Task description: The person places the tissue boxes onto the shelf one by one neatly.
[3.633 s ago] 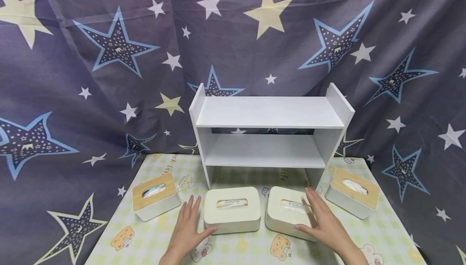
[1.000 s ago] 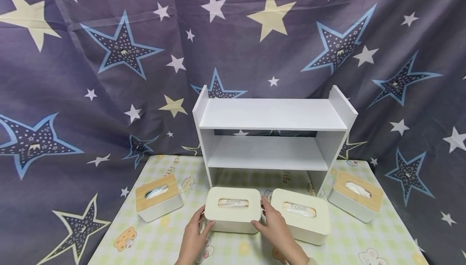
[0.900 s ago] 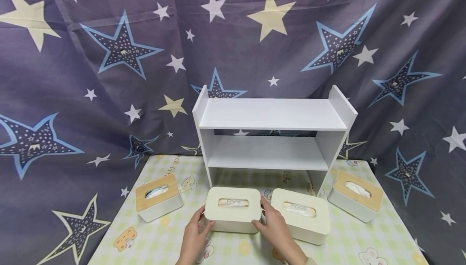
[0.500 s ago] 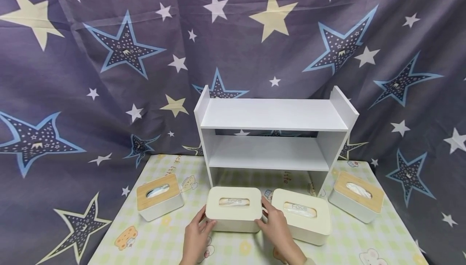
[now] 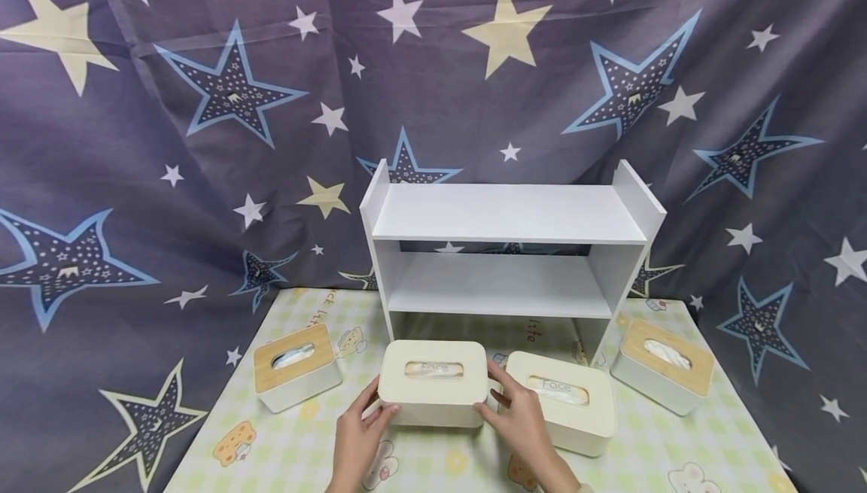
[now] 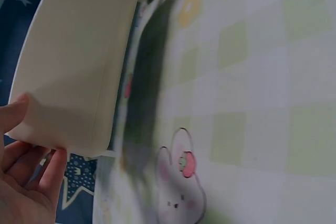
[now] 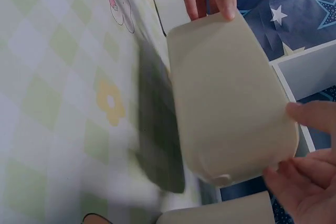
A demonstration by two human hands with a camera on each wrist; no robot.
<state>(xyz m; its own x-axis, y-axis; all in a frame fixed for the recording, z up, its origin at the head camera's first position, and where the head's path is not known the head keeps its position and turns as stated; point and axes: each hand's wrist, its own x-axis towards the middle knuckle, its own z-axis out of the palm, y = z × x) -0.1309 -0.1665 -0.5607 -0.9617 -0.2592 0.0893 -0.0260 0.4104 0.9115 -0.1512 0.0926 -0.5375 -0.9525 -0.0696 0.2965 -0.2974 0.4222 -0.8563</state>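
Observation:
A cream tissue box (image 5: 433, 408) with a rounded lid is held between both hands in front of the shelf. "Face" shows on the pack through its slot. My left hand (image 5: 359, 433) grips its left end, thumb (image 6: 13, 114) on the front face and fingers at the end. My right hand (image 5: 520, 419) grips the other end the same way. Both wrist views show the box's front (image 7: 231, 98) off the cloth, its shadow falling on the table. A second cream tissue box (image 5: 572, 421) sits just right of it, near my right hand.
Behind the boxes stands a white two-tier shelf (image 5: 501, 211). Tissue boxes with wooden lids stand at the left (image 5: 298, 365) and the right (image 5: 664, 365). A green-checked cloth (image 5: 284, 448) covers the table. A starry curtain (image 5: 433, 86) hangs behind.
Earlier my right hand was at the right cream box; it moved left to the other one. Since half a second ago, both hands have raised that box slightly off the table.

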